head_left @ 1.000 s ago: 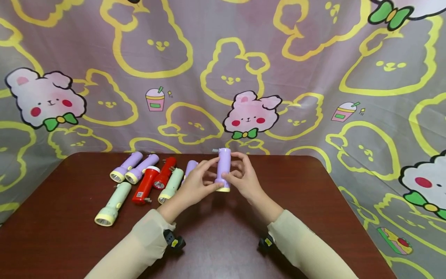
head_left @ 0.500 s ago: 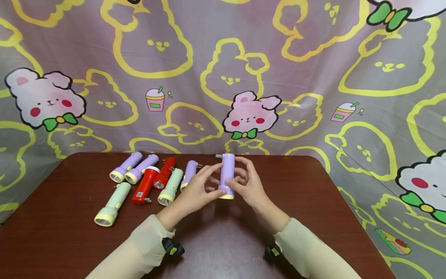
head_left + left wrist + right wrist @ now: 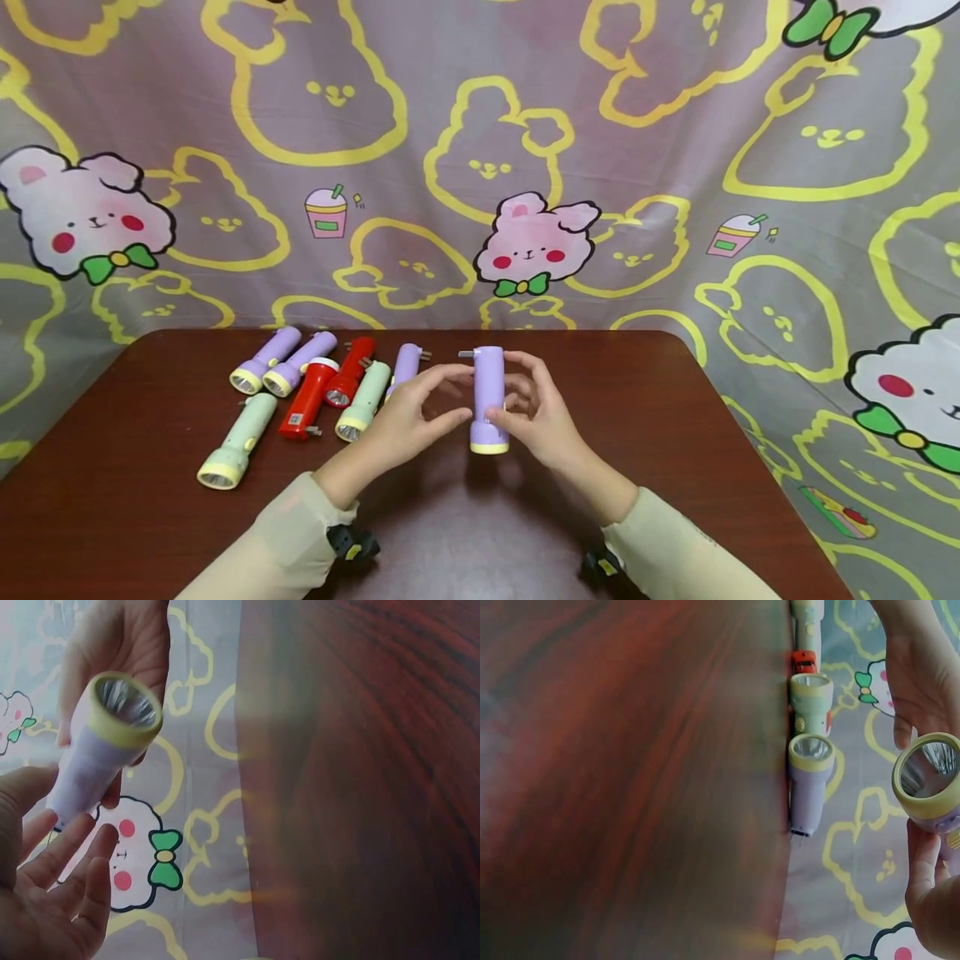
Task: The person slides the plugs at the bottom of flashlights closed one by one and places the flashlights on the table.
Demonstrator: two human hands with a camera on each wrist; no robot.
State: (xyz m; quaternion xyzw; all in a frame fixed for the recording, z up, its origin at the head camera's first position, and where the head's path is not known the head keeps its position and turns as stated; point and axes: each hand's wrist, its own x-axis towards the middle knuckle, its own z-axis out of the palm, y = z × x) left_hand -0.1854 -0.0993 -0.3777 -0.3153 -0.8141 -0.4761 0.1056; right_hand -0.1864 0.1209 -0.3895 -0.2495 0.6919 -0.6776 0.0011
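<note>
My right hand (image 3: 551, 417) grips a purple flashlight (image 3: 489, 383) with a yellow rim, held up over the table, its lens end down. A metal plug (image 3: 467, 354) sticks out from its upper end toward the left. In the left wrist view the lens (image 3: 127, 703) faces the camera, with the right hand's fingers around the body behind it. My left hand (image 3: 408, 417) is beside the flashlight with thumb and fingers spread, the fingertips close to its left side. Behind the left hand lies another purple flashlight (image 3: 407, 364), partly hidden.
On the left of the dark wooden table (image 3: 135, 467) lie several more flashlights: a green one (image 3: 240, 442) in front, another green one (image 3: 365, 400), red ones (image 3: 311, 396) and purple ones (image 3: 266, 358). A patterned curtain (image 3: 420, 108) hangs behind the table.
The flashlight has come down and a little closer in the right hand. My left hand has loosened from it and moved slightly left, its thumb and fingers spreading.
</note>
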